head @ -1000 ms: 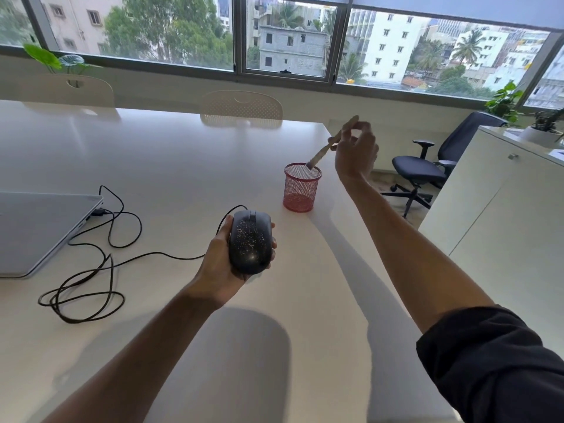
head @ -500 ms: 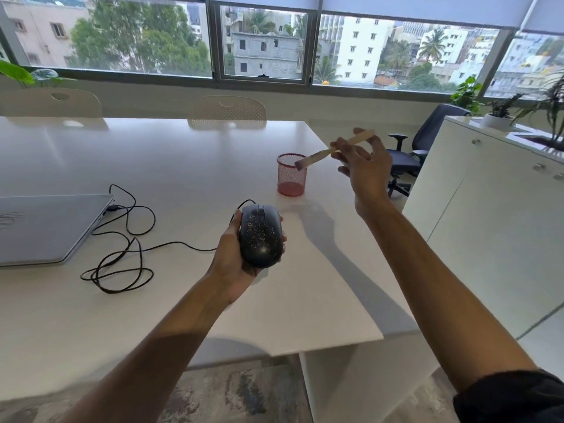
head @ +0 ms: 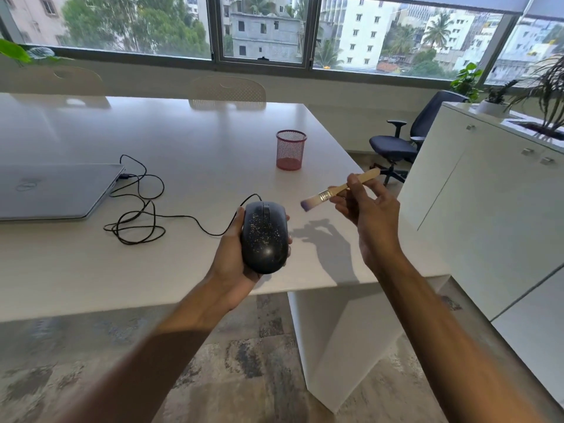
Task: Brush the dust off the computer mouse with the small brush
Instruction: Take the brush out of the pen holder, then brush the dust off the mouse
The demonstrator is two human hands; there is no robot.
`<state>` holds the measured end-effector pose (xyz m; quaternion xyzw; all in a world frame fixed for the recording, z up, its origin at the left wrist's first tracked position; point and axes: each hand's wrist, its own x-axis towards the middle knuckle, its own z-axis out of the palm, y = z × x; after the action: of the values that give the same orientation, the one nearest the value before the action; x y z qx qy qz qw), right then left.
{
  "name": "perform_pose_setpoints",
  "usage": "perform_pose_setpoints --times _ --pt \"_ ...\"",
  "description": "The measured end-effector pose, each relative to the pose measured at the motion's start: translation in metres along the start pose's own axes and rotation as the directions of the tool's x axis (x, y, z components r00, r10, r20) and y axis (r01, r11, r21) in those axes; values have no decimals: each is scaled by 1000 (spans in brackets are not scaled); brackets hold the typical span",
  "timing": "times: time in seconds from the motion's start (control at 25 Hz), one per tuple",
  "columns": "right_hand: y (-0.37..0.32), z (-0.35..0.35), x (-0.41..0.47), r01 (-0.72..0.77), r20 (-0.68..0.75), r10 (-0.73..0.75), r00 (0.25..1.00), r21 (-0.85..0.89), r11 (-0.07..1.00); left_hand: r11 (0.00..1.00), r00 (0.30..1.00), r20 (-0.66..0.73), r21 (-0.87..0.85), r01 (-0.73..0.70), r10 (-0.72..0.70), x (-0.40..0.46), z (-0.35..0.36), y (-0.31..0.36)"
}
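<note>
A black wired computer mouse (head: 265,237), speckled with pale dust, is held above the white table (head: 189,141) by my left hand (head: 232,254), fingers curled round its sides. My right hand (head: 367,209) pinches the wooden handle of a small brush (head: 338,189) to the right of the mouse. The brush's purple-tipped bristles point left and end a short gap from the mouse, not touching it. The mouse's black cable (head: 137,215) trails in loops to the left.
A red mesh pen cup (head: 291,150) stands on the table beyond the hands. A closed silver laptop (head: 55,190) lies at the left. White cabinets (head: 488,190) stand at the right, with a dark office chair (head: 396,145) behind them. The table's front edge is just below my hands.
My right hand has brought the brush out of the red cup, down and toward the mouse. The bristles now point at the mouse. The left hand still holds the mouse.
</note>
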<state>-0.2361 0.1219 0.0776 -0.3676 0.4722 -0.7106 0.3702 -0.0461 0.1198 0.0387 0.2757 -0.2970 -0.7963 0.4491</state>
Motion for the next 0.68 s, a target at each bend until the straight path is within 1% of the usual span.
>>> perform_pose_setpoints --times 0.16,0.24,0.56,0.68 --pt "-10 -21 -29 -69 75 66 995 38 997 998 998 0 3 -61 61 -23 13 -19" --pt "-15 -33 -42 -76 124 73 990 21 997 996 996 -4 3 -94 94 -34 19 -30" --pt "-31 -70 -91 1 243 20 970 -86 996 985 985 2 33 -170 170 -83 30 -79" --pt "-37 -75 -108 49 268 -23 963 -90 995 985 985 3 32 -172 172 -98 33 -91"
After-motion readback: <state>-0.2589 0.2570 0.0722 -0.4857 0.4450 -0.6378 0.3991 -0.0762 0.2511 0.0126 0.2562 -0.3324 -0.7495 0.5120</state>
